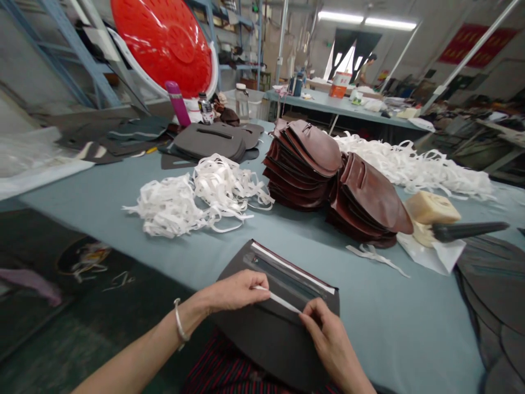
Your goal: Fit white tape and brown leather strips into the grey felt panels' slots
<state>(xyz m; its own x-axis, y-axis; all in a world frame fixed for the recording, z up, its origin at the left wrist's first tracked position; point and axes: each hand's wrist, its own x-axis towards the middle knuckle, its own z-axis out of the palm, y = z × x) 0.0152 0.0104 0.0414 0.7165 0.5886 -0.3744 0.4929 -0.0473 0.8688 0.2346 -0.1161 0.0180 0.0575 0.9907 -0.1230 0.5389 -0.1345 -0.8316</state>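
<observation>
A thin white strip (285,302) is stretched between my two hands over a dark grey leather-like panel (262,334). My left hand (241,289), with a silver bangle at its wrist, pinches one end. The other end is pinched by the thumb and fingers of my right hand (324,331). The panel rests at the table's front edge, partly over my lap. Along its far edge runs another white strip (293,267), lying flat beside a long zipper-like slot (283,279).
Two stacks of brown leather pieces (307,158) stand beyond the panel. White strips lie in a heap (176,205) at left and another (410,164) at back right. A yellowish block (432,208) and a black-handled tool (470,230) are at right. Grey pieces (209,142) lie behind.
</observation>
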